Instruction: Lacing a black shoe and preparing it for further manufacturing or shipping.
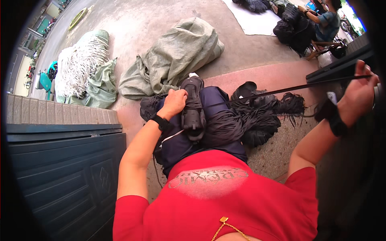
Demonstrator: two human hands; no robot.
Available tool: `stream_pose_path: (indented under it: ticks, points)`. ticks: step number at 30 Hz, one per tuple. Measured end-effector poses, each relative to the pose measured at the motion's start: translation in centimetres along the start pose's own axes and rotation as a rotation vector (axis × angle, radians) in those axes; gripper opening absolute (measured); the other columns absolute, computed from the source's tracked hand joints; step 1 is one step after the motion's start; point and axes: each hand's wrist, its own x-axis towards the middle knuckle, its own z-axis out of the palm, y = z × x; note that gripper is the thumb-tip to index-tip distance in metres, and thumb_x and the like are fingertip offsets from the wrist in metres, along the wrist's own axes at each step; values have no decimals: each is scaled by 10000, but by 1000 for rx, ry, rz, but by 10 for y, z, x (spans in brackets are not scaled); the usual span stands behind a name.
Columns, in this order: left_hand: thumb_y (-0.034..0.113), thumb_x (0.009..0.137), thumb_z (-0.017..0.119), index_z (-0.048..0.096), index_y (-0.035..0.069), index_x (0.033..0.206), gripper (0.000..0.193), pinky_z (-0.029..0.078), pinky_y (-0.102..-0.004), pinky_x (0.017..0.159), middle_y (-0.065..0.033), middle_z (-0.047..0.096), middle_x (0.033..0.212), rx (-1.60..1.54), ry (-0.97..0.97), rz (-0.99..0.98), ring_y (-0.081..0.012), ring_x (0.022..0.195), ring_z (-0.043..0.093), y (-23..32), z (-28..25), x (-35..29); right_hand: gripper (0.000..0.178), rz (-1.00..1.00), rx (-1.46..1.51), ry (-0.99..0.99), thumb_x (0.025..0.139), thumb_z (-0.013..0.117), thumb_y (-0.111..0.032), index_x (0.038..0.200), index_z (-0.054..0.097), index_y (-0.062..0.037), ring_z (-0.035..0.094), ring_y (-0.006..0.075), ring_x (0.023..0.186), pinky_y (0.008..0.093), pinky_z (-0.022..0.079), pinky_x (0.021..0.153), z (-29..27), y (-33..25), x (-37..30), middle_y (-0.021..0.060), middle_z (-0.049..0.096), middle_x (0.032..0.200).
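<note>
Across my lap lies a black shoe-shaped piece [193, 117] with lacing over its middle. My left hand [174, 102] is closed on its left edge, fingers curled over the top. Far out to the right, my raised right hand [362, 90] grips the end of a long flat black lace [289, 87]. The lace runs taut from the piece on my lap to that hand. A thick bundle of loose black laces [225, 127] hangs over my right thigh. More black shoe-like pieces [260, 134] are heaped beside my right leg.
A grey-green woven sack [177, 56] lies on the ground ahead. Left of it stands a sack heaped with white laces [82, 64]. A dark blue door panel [68, 172] is close on my left. At far right a person [327, 24] sits by black pieces and a white sheet [253, 20].
</note>
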Motion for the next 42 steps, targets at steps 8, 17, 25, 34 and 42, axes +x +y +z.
stream_pose_path:
  ticks: [8,17,25,34,42]
  points:
    - [266,792,555,620,117,891,191,394,-388,740,-63,606,791,349,-80,223,-256,855,517,-8,-9,-40,158,1371,79,-343,881,487,-210,973,534,-91,303,27,452,190,250,374,39,101,-224,-73,383,594]
    - [147,734,545,583,104,754,61,384,-346,618,-69,562,602,499,117,404,-215,665,539,-14,-8,-68,319,831,-869,-1630,776,568,-318,777,614,-3,605,346,754,414,477,673,76,105,-376,190,616,765]
    - [158,780,552,595,87,853,110,396,-391,581,-97,559,602,401,184,181,-267,610,555,-11,12,-75,277,511,-801,-1710,793,545,-278,724,592,-14,605,337,633,418,477,566,63,76,-364,178,597,646]
    - [195,789,543,609,100,802,116,409,-413,568,-112,580,596,229,274,91,-284,578,578,-19,19,-62,172,487,-634,-1416,760,546,-230,738,622,-77,603,327,680,421,478,607,107,106,-361,150,607,684]
    - [234,787,502,599,145,670,176,405,-430,545,-102,576,566,298,291,105,-281,553,581,-40,44,-76,66,242,-767,-1529,700,525,-116,680,557,-62,607,250,559,355,476,480,113,111,-449,103,587,624]
